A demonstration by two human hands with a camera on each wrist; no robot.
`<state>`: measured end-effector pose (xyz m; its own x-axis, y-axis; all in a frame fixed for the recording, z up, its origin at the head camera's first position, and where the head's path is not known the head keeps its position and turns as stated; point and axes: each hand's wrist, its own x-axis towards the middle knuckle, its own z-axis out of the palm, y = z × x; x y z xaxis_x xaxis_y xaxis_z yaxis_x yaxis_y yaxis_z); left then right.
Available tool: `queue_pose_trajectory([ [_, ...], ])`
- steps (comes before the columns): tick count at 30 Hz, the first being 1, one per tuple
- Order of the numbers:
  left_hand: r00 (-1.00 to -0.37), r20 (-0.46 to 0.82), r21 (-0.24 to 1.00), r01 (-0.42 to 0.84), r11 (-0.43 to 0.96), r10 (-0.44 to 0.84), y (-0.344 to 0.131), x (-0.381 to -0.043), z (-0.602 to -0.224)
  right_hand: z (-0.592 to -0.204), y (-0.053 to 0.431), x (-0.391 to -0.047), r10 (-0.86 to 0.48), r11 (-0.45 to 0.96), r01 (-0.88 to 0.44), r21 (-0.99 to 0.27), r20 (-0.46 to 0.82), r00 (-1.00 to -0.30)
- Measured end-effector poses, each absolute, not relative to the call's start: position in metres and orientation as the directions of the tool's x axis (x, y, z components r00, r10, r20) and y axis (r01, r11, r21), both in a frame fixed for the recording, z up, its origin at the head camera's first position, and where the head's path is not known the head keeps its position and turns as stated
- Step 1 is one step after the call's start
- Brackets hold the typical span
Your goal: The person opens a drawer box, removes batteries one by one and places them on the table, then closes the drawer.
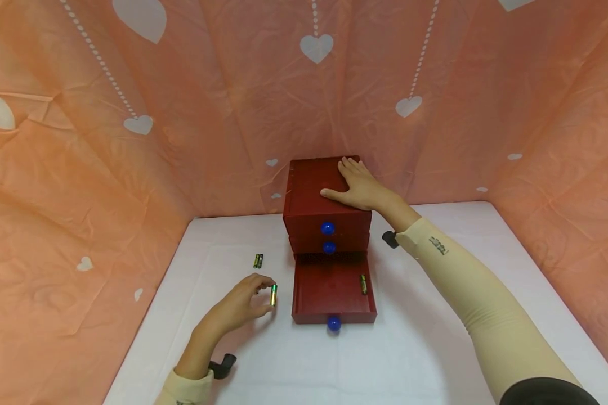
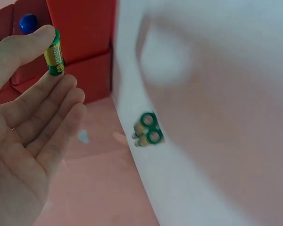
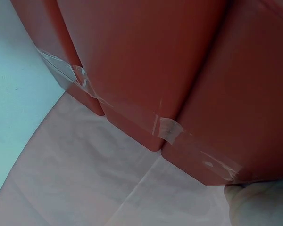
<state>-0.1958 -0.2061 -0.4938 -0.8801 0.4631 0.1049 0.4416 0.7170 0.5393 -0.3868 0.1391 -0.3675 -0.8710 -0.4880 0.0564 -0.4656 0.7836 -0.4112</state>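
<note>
Between thumb and fingertip, my left hand [image 1: 239,302] pinches a green and gold battery [image 2: 54,54] by its two ends, above the table left of the drawer. My right hand [image 1: 360,187] rests with spread fingers on top of a dark red drawer box [image 1: 311,185]. The bottom drawer [image 1: 329,292] is pulled out, and one battery [image 1: 363,284] lies in it near the right wall. Two more batteries [image 1: 258,261] lie side by side on the table beyond the left hand. In the right wrist view, part of the right hand [image 3: 262,202] shows at the box's edge.
Blue round knobs [image 1: 334,324] mark the drawer fronts; the upper two drawers are closed. Clear tape [image 3: 170,129] runs along the box's side. The white table [image 1: 415,337] is backed by an orange-pink cloth [image 1: 233,112] with pale hearts.
</note>
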Motion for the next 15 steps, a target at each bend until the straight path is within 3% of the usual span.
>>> queue_pose_trajectory([
  [15, -0.907, 0.069, 0.513, 0.39, 0.765, 0.416, -0.237, -0.194, -0.507, -0.367, 0.139, -0.386, -0.485, 0.788, -0.464, -0.405, 0.055, -0.873],
])
